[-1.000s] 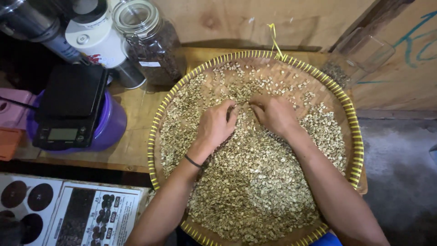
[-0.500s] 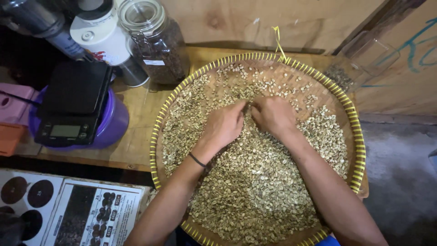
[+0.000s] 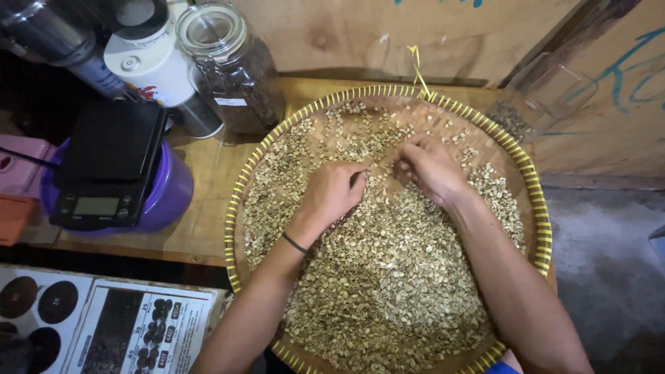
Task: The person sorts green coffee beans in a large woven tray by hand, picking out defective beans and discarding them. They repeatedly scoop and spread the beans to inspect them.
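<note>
Both hands have slid a little further up the tray since 0.5 s ago, and the bare patch of weave by them has widened. The left hand lies palm down on the beans, fingers curled loosely; whether they pinch a bean I cannot tell. The right hand rests just beside it, fingers bent inward over scattered beans. Beans lie under and around both hands, filling the round woven tray on the worktop. A scale and jar stand to the left.
</note>
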